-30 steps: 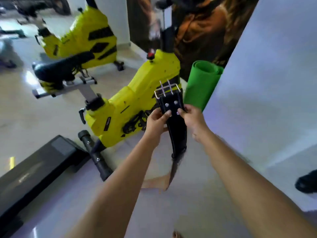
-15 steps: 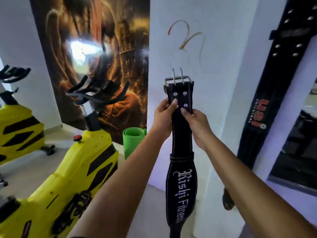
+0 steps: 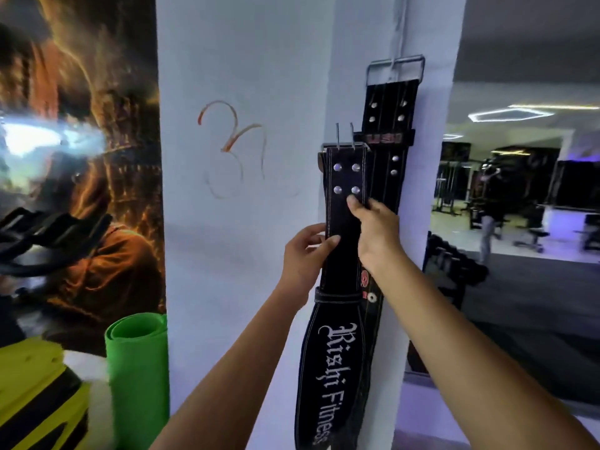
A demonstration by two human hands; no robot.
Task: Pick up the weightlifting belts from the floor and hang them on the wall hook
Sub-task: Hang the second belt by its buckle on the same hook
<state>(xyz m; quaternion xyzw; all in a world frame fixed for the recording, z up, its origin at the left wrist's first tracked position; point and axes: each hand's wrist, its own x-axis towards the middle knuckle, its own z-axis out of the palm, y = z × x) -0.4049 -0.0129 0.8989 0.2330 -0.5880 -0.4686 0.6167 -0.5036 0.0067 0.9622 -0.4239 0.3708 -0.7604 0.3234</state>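
Note:
I hold a black weightlifting belt (image 3: 344,216) upright in front of a white pillar, its metal two-prong buckle (image 3: 344,145) at the top and white lettering on its wide lower part. My left hand (image 3: 305,254) grips its left edge. My right hand (image 3: 376,232) grips the strap just below the four rivets. Behind it a second black belt (image 3: 391,102) hangs flat on the pillar by its metal buckle, caught on a wall hook (image 3: 394,63). The held belt's buckle sits well below that hook.
A rolled green mat (image 3: 138,371) leans against the pillar at lower left beside a yellow exercise bike (image 3: 35,401). A dark poster (image 3: 81,157) covers the left wall. To the right a mirror (image 3: 526,203) reflects the gym floor and machines.
The belt has risen and moved right, now in front of the hanging belt. My view has turned right and up. My left hand has slid lower on the strap.

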